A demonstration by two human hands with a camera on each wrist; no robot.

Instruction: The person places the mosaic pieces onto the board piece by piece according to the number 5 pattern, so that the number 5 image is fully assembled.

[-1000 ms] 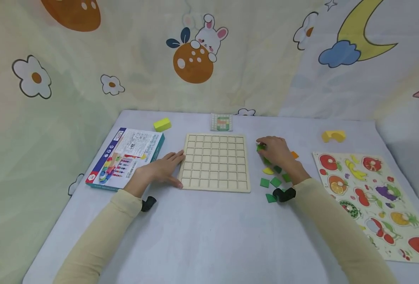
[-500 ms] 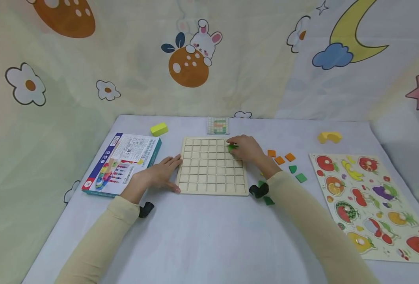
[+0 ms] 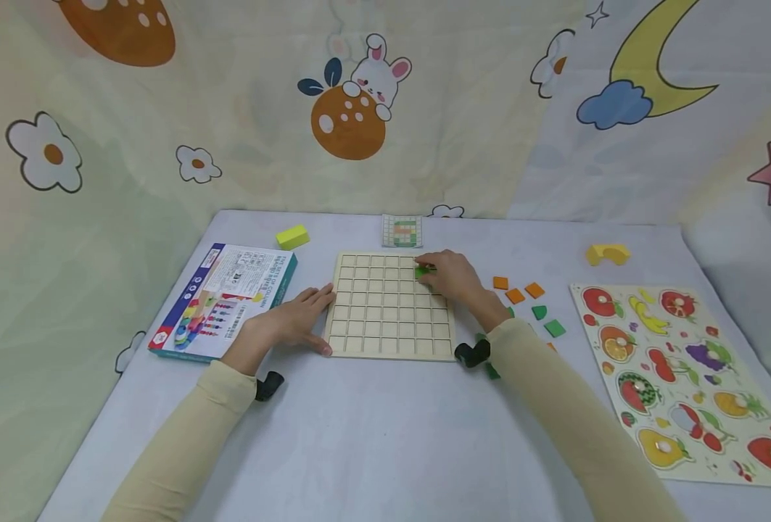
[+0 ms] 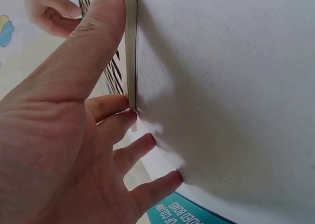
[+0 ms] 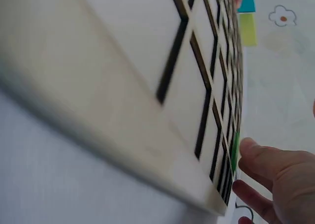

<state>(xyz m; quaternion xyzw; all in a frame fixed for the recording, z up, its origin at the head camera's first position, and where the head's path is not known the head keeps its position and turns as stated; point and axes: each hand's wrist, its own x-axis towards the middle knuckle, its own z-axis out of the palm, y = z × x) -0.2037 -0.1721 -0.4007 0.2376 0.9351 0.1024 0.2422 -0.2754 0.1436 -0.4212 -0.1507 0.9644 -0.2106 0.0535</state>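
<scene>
A pale wooden board (image 3: 388, 330) with a grid of square cells lies in the middle of the table in the head view. Straight fingers of my left hand (image 3: 294, 320) touch its left edge, with the thumb by the near left corner. The left wrist view shows this thumb (image 4: 74, 61) along the board's side. Over the board's far right part, my right hand (image 3: 457, 279) pinches a green tile (image 3: 422, 272) at the cells. In the right wrist view the green tile (image 5: 235, 152) sits low against the grid, beside the fingertips; its underside is hidden.
Loose orange tiles (image 3: 514, 296) and green tiles (image 3: 555, 328) lie right of the board, partly behind the right forearm. A fruit picture board (image 3: 679, 348), yellow arch block (image 3: 607, 253), patterned card (image 3: 402, 231), yellow-green block (image 3: 292, 238) and box (image 3: 241, 272) surround them.
My right hand has moved left from the loose tiles to the board's far right part, bringing a green tile. Over the last half second it shifts only slightly. The left hand stays at the board's edge.
</scene>
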